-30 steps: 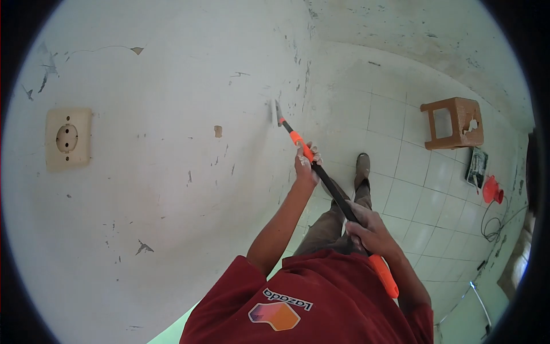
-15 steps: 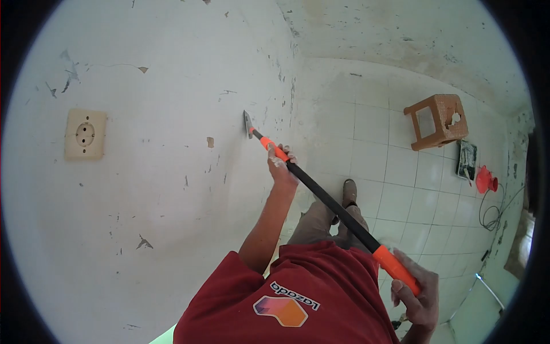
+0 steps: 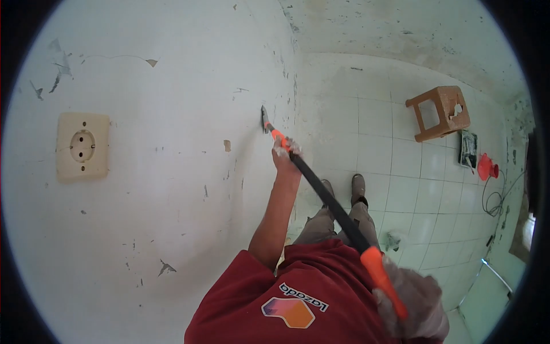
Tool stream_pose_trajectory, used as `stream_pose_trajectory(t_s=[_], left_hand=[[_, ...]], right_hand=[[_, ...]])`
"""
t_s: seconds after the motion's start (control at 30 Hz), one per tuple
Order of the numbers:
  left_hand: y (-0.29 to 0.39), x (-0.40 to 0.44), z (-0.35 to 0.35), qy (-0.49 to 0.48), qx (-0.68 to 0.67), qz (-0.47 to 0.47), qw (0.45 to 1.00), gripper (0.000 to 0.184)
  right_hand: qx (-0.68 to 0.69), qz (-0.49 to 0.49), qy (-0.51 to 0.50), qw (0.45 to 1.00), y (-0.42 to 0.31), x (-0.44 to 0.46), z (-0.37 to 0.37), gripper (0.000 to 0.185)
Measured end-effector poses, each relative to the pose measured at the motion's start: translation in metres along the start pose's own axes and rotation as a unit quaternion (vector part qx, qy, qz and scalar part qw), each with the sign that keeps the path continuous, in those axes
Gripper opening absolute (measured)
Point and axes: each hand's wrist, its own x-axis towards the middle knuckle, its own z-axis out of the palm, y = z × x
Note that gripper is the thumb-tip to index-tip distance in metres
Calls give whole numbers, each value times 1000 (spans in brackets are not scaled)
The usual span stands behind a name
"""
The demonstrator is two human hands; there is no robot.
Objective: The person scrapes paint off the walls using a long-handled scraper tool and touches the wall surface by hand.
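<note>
Head view: a long-handled scraper (image 3: 331, 202) runs slantwise from the white wall (image 3: 172, 114) on the person's left down to the lower right, in front of the red shirt (image 3: 326, 275). Its metal blade (image 3: 264, 121) stands at the wall's surface, near the line where wall and tiled floor (image 3: 375, 155) meet, with dark scuffs and chips around it. The left hand (image 3: 286, 150), dusted with white, is wrapped round the scraper just behind the blade, arm stretched forward. The right hand (image 3: 424, 295) is at the other end, against the orange grip (image 3: 380, 274); it is blurred, so I cannot tell whether its fingers close round it. A beige wall socket (image 3: 82, 147) sits well to the left of the blade. On the tiles at the right, well apart from the scraper, are a brown stool (image 3: 447, 109) with a ragged hole, a dark tray (image 3: 468, 150) just beside it, a red funnel-shaped thing (image 3: 487, 167) and a loose cable (image 3: 484, 200)
</note>
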Motion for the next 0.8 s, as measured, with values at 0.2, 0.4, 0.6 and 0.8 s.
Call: stream_pose_trajectory(t_s=[0.2, 0.4, 0.6, 0.8], left_hand=[[-15, -25, 59, 95, -30, 18, 995, 34], [0, 28, -12, 27, -23, -35, 999, 31], [-11, -12, 14, 57, -14, -26, 998, 31], [-13, 54, -28, 63, -14, -46, 997, 32]], right_hand=[[-103, 98, 225, 964, -6, -12, 2, 38], [-11, -62, -36, 997, 15, 21, 17, 59], [-2, -17, 121, 992, 19, 4, 1, 39], [44, 10, 21, 999, 51, 32, 31, 45]])
